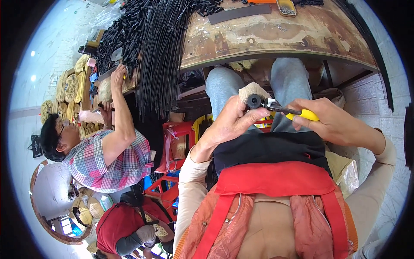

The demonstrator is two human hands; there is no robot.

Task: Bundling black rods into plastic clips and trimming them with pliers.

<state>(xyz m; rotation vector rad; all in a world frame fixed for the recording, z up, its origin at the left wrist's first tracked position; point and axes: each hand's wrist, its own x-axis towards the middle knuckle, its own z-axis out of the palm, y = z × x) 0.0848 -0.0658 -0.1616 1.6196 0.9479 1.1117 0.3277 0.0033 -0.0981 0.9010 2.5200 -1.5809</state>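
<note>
My left hand [230, 118] is closed around a black round-ended part [254, 101] with a hole in its end, held above my lap. A beige cloth-like piece [254, 90] lies against the fingers of that hand. My right hand [323, 118] grips a yellow-handled tool [309, 115] with a dark metal front. Its tip meets a small white piece [270, 102] beside the black part. I cannot tell what exact kind of tool it is.
Ahead stands a worn wooden table [241, 39] with a grey strip [239, 14] and a tray of small metal pieces [286, 7]. Long thin black rods [161, 56] hang over its left edge, by a heap of black pieces [123, 34]. A co-worker [112, 157] works at left, near red stools [179, 142].
</note>
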